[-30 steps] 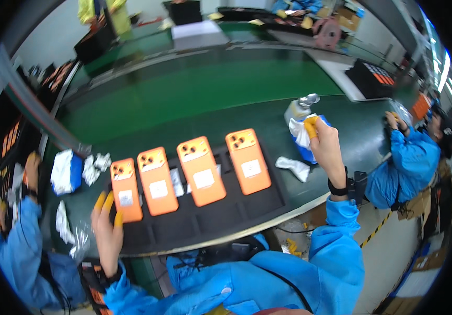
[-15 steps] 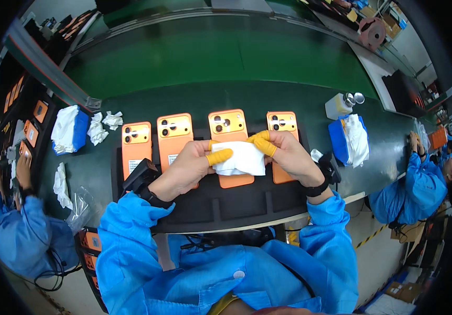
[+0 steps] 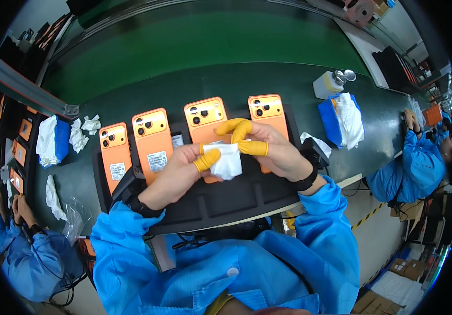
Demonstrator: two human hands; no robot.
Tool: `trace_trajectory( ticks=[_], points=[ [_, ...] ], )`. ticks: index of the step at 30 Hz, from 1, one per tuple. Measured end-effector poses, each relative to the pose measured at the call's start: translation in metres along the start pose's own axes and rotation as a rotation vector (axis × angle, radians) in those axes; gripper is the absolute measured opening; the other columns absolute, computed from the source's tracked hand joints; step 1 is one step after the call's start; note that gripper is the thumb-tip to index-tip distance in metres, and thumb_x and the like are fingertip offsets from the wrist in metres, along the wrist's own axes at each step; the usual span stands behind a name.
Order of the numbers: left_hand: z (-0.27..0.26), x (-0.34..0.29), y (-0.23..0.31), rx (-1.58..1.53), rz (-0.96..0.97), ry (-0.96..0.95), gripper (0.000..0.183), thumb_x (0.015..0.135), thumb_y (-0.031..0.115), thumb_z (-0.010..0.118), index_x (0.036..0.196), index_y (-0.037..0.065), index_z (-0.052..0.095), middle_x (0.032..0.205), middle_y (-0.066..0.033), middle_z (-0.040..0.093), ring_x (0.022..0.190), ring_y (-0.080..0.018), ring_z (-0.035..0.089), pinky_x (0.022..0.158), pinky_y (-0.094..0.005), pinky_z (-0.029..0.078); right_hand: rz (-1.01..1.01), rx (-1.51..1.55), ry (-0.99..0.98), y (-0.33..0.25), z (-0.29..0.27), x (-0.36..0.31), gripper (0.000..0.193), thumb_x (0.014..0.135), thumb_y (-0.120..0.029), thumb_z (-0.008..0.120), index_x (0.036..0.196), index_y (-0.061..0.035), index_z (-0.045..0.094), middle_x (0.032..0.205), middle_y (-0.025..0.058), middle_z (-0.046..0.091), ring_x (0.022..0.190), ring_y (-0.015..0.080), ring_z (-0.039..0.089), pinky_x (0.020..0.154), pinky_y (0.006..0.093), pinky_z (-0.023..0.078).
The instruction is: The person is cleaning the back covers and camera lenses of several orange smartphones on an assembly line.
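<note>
Between my hands is a folded white wiping cloth [image 3: 227, 163], held above the black foam tray [image 3: 221, 207]. My left hand [image 3: 176, 176] pinches its left side with thumb and finger in yellow finger cots. At its upper right edge, my right hand [image 3: 270, 149] grips it with yellow-cotted fingers closed together. Behind the cloth, partly covered by it and my hands, lies an orange phone [image 3: 205, 111], camera side up. Another orange phone [image 3: 266, 106] rests behind my right hand. To the left are two more orange phones, one [image 3: 151, 134] beside my left hand and one [image 3: 116, 152] at the tray's end.
A blue box of white cloths [image 3: 348, 121] stands at right beside a pump bottle [image 3: 329, 84]. Another blue cloth box [image 3: 53, 140], crumpled cloths [image 3: 79, 137] and a clear plastic bag [image 3: 76, 218] are at left. Co-workers in blue sit on both sides [image 3: 39, 257].
The cloth is bunched smaller, and my right fingers have shifted up over its edge. My view has turned slightly, so the phones and tray appear moved left and tilted.
</note>
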State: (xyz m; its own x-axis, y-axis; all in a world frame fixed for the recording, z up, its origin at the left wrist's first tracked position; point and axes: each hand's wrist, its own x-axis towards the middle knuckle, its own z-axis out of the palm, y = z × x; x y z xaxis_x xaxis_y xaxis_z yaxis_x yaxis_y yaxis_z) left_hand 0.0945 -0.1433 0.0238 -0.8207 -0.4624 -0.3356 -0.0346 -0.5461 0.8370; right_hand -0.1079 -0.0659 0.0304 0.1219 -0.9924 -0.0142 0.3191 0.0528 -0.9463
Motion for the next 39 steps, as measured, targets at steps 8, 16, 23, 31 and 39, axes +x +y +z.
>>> trace_trajectory(
  ticks=[8, 16, 23, 31, 39],
  points=[
    [0.037, -0.031, 0.0, 0.959, 0.214, -0.269, 0.037, 0.087, 0.022, 0.065, 0.115, -0.001, 0.058, 0.097, -0.0136, 0.062, 0.084, -0.0217, 0.062, 0.075, -0.0297, 0.049, -0.104, 0.295, 0.367, -0.036, -0.039, -0.032, 0.028, 0.1, -0.029, 0.041, 0.109, -0.0046, 0.051, 0.08, 0.011, 0.06, 0.065, 0.0228, 0.06, 0.06, 0.0345, 0.05],
    [0.046, -0.039, -0.044, 1.425, 0.451, -0.407, 0.035, 0.072, 0.011, 0.072, 0.101, -0.003, 0.057, 0.099, -0.0153, 0.051, 0.092, -0.0299, 0.053, 0.071, -0.036, 0.05, -0.593, -1.748, 1.112, -0.093, -0.164, -0.069, 0.017, 0.076, 0.003, 0.063, 0.092, -0.0005, 0.065, 0.09, 0.0112, 0.062, 0.082, 0.0246, 0.062, 0.068, 0.0311, 0.051],
    [0.043, -0.054, -0.025, 1.448, 0.447, -0.457, 0.03, 0.071, 0.009, 0.069, 0.097, -0.003, 0.059, 0.093, -0.0136, 0.052, 0.084, -0.0283, 0.055, 0.064, -0.033, 0.052, -0.429, -2.219, 0.981, -0.087, -0.178, -0.064, 0.018, 0.071, 0.001, 0.063, 0.089, -0.0017, 0.068, 0.09, 0.0116, 0.06, 0.083, 0.0261, 0.058, 0.068, 0.0362, 0.049],
    [0.049, -0.065, -0.039, 1.55, 0.369, -0.568, 0.028, 0.081, 0.023, 0.065, 0.097, 0.0, 0.062, 0.09, -0.0117, 0.054, 0.083, -0.0241, 0.054, 0.064, -0.0307, 0.05, -0.339, -2.258, 0.892, -0.092, -0.179, -0.061, 0.015, 0.074, -0.001, 0.059, 0.085, -0.0025, 0.069, 0.094, 0.012, 0.061, 0.086, 0.0252, 0.057, 0.071, 0.0354, 0.049],
    [0.066, -0.038, -0.043, 1.614, 0.635, -0.363, 0.047, 0.082, 0.039, 0.064, 0.114, 0.005, 0.062, 0.117, -0.015, 0.056, 0.112, -0.0305, 0.049, 0.09, -0.0393, 0.037, -0.527, -1.934, 0.92, -0.074, -0.134, -0.051, 0.017, 0.074, 0.002, 0.06, 0.09, -0.0011, 0.067, 0.093, 0.0138, 0.06, 0.084, 0.0302, 0.059, 0.068, 0.0374, 0.05]
  ],
)
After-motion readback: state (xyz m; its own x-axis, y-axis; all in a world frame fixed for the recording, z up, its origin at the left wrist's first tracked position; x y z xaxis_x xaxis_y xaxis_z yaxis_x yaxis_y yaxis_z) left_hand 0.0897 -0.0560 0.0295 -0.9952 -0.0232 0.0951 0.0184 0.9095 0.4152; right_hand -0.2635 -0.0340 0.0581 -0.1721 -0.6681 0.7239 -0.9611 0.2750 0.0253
